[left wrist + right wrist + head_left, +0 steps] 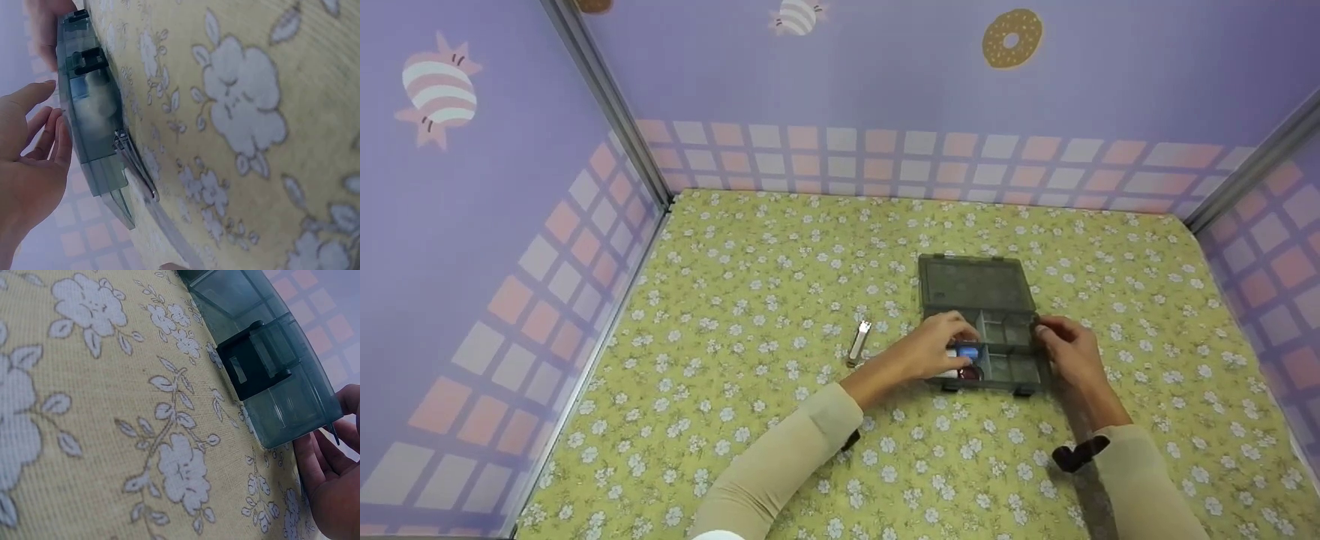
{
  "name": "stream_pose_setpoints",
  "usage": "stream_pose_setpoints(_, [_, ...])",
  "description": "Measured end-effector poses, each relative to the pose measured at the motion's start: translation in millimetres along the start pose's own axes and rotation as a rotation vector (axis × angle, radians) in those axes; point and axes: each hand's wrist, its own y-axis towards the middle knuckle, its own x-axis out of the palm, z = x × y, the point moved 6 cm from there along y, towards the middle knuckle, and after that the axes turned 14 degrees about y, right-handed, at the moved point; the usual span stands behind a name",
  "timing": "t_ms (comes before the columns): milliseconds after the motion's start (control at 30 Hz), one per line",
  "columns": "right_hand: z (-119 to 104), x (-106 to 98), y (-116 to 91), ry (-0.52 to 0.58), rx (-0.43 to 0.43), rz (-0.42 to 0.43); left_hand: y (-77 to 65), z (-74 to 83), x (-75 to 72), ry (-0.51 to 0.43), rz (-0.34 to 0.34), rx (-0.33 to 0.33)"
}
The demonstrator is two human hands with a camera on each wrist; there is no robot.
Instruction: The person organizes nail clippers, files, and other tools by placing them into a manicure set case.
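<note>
Divided box [999, 388], lid [979, 283] open, right of frame centre; right grip [1074, 354] pinches its right edge. Left grip [933, 348] blocks its left part beside blue item [969, 354]; cannot tell if holding anything. Nail clipper [859, 343] below centre on bench [735, 300].

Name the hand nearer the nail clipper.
The left hand, over the left side of the compartment box; the right hand, at its right edge, is farther from the nail clipper.

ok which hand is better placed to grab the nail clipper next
Probably the left hand: the nail clipper lies left of the open box, near that wrist, while the right hand holds the opposite edge.
</note>
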Motion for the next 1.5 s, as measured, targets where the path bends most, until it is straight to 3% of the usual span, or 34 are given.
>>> stream_pose_setpoints(400, [1,1,-1,0.015,0.023,-0.006,-31.0,-37.7,-33.5,-0.009,0.03,-0.083])
stream_pose_setpoints(600, [-18,5,-12,0.039,0.054,-0.013,-47.1,-58.8,-43.5,-0.012,0.038,-0.096])
stream_pose_setpoints(767, [-30,9,-19,0.046,0.058,-0.02,-61.3,-79.8,-47.6,-0.011,0.047,-0.162])
stream_pose_setpoints(967, [-24,7,-15,0.061,0.08,-0.018,-75.4,-96.1,-50.4,0.024,0.05,-0.194])
stream_pose_setpoints(1333, [-35,10,-19,0.055,0.076,-0.013,-96.2,-115.0,-50.9,0.026,0.076,-0.311])
stream_pose_setpoints(1500, [-27,8,-16,0.029,0.086,-0.008,-99.4,-118.6,-47.3,0.017,0.059,-0.342])
